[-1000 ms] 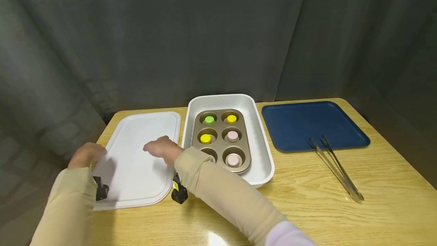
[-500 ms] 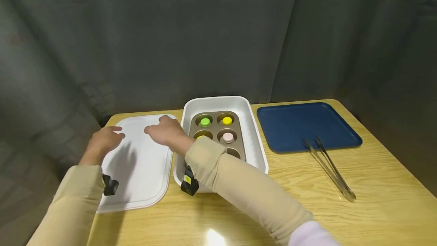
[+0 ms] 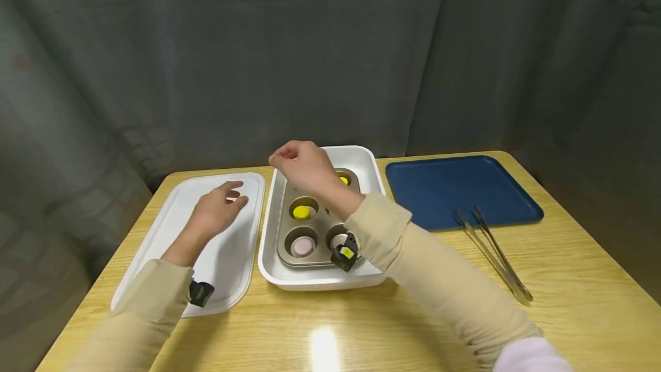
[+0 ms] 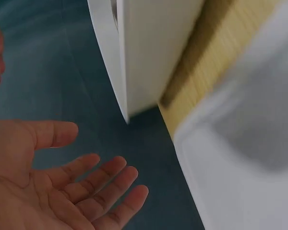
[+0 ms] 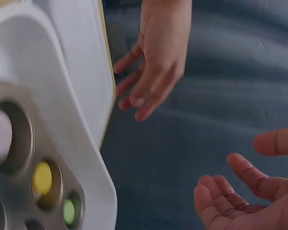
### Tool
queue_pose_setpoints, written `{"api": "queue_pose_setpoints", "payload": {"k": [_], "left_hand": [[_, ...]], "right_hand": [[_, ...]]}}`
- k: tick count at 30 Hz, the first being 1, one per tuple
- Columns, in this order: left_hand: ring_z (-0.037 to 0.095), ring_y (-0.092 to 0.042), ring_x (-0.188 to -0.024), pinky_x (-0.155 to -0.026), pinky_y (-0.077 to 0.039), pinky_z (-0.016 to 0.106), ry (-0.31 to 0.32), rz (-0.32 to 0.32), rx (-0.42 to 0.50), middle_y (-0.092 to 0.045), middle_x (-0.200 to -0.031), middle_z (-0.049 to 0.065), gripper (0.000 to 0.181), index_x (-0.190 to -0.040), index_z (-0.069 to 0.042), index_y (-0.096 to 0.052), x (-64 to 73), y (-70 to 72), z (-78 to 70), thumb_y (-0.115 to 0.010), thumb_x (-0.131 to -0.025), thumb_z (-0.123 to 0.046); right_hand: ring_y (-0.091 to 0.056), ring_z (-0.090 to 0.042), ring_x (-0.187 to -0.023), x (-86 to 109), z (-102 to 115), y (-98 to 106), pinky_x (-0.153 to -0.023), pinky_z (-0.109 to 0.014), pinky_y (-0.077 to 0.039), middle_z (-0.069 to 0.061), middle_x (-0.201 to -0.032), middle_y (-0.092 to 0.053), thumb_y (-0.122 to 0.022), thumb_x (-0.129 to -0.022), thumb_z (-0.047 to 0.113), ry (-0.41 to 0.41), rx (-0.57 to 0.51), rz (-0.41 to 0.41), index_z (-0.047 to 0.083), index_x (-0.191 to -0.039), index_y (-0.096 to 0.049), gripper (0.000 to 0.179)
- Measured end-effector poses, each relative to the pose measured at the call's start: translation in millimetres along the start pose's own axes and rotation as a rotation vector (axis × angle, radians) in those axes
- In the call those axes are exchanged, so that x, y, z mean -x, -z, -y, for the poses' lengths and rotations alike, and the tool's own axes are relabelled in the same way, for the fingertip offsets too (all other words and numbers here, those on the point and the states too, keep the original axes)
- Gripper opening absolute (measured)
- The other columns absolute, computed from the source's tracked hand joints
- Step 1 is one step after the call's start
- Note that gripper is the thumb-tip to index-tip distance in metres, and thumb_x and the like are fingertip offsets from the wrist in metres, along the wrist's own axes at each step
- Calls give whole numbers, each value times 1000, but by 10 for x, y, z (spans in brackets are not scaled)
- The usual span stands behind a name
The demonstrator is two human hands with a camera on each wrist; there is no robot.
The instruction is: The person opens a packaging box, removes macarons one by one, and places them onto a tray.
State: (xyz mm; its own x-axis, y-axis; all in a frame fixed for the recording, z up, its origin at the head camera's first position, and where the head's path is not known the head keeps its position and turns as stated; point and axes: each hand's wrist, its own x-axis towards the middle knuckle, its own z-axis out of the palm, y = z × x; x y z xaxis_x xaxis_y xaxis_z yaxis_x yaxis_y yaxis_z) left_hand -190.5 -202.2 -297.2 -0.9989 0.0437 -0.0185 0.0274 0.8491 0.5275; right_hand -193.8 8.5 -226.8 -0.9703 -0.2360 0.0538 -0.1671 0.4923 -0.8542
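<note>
My left hand point(image 3: 217, 211) is raised over the flat white tray point(image 3: 227, 274), with nothing in its grasp. Its spread fingers show in the left wrist view. Above the far left side of the white bin point(image 3: 330, 287) is my right hand point(image 3: 310, 168), its fingers loosely bent around nothing. Inside the bin lies a brown muffin tin point(image 3: 319, 224). Its cups hold small macaron-like rounds, among them a yellow one point(image 3: 301, 212) and a pink one point(image 3: 303, 245). A green one point(image 5: 69, 212) appears in the right wrist view; my right hand and forearm cover part of the tin in the head view.
To the right of the bin lies a blue tray point(image 3: 465, 188). Metal tongs point(image 3: 493, 260) rest with their tips on its near edge. A dark curtain point(image 3: 289, 56) hangs behind the wooden table point(image 3: 413, 314).
Both hands have moved rightward. The right hand went from over the white tray to over the bin and rose; the left followed farther over the white tray. The tin and tongs stay put.
</note>
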Motion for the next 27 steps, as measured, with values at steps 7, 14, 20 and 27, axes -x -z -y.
{"api": "queue_pose_setpoints", "payload": {"k": [7, 14, 20, 27], "left_hand": [[46, -55, -126, -100, -49, 56, -7, 58, 54, -53, -140, 34, 59, -152, 6, -36, 62, -216, -180, -53, -103, -24], [49, -51, -129, -102, -48, 57, 27, 103, 80, -50, -141, 35, 62, -152, 6, -34, 27, -334, -199, -55, -102, -24], [51, -50, -128, -102, -48, 55, 66, 134, 142, -48, -142, 36, 64, -153, 9, -31, 26, -455, -145, -56, -102, -22], [45, -64, -111, -80, -61, 42, 110, 160, 317, -51, -136, 38, 61, -152, 10, -30, 20, -563, -59, -54, -103, -16]], "right_hand": [[-62, -19, -108, 95, -206, 391, -89, -37, -52, -1, -117, -68, -61, -101, 28, 54, 16, -47, 14, -117, -71, 23], [-62, -24, -110, 270, -486, 776, -91, -42, -50, -7, -121, -67, -60, -102, 24, 38, -2, -86, 10, -121, -69, 26], [-60, -29, -113, 408, -781, 1047, -97, -43, -49, -13, -124, -65, -60, -103, 23, 31, 3, -99, 5, -125, -66, 30], [-55, -32, -124, 618, -1045, 1318, -109, -52, -42, -16, -133, -60, -59, -104, 28, -24, -13, -115, 3, -131, -61, 37]]}}
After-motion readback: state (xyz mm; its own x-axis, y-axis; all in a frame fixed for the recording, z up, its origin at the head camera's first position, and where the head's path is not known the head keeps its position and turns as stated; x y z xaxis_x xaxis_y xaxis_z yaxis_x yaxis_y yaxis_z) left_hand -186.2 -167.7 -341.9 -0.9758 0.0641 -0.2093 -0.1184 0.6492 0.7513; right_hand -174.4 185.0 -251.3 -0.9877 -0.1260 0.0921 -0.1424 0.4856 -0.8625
